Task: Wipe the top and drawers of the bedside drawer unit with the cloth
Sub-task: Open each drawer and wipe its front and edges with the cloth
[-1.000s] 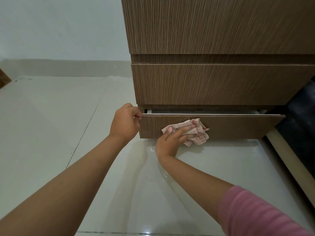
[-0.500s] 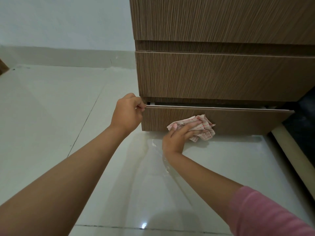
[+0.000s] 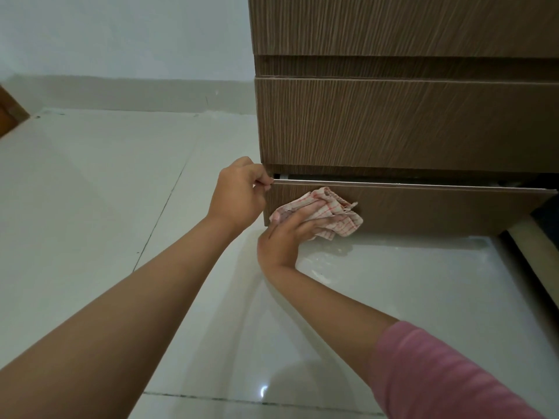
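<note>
The brown wood-grain drawer unit point(image 3: 402, 122) fills the upper right. Its bottom drawer point(image 3: 438, 210) is pulled slightly out, a thin gap showing above its front. My left hand point(image 3: 239, 195) pinches the top left corner of that drawer front. My right hand point(image 3: 290, 234) presses a crumpled white cloth with red checks point(image 3: 329, 207) flat against the left part of the drawer front. The unit's top is out of view.
Glossy pale floor tiles point(image 3: 121, 207) spread to the left and in front. A pale wall with a skirting band point(image 3: 121, 89) runs behind. A dark object with a light beam point(image 3: 532, 240) lies at the right edge. A brown corner point(image 3: 9, 110) shows far left.
The view shifted so the unit sits further right and higher. My right hand and cloth stay on the left part of the bottom drawer front, shifted slightly. My left hand keeps its grip on the corner.
</note>
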{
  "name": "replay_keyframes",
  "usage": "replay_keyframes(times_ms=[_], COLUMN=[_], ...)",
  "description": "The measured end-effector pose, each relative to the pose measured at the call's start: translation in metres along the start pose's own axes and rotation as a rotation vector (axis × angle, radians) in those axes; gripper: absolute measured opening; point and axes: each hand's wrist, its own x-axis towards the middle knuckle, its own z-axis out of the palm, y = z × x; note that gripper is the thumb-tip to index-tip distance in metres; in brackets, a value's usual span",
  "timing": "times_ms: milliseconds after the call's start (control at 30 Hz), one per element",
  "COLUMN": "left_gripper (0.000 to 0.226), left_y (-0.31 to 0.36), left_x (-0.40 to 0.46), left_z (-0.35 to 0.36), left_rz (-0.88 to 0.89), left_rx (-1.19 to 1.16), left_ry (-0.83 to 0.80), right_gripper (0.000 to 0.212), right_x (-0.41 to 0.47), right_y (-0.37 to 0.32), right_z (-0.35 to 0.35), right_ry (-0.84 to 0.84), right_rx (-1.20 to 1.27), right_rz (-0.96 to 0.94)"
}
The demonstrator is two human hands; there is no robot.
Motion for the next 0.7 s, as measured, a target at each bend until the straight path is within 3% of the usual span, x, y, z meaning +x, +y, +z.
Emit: replay_keyframes(times_ms=[300,700], left_gripper=[0.016,0.015], left_y=[-0.003,0.000], left_x=[0.005,-0.001], left_z=[0.004,0.011], left_rz=[0.010,0.027], left_rx=[-0.032,0.018], left_ry=[0.017,0.088], right_gripper=[0.081,0.081], right_x=[0.005,0.052], right_y=[0.025,0.032], right_z=[0.010,-0.050], right_ry=[0.008,0.059], right_rx=[-0.076,0.009], right_rz=[-0.049,0.067])
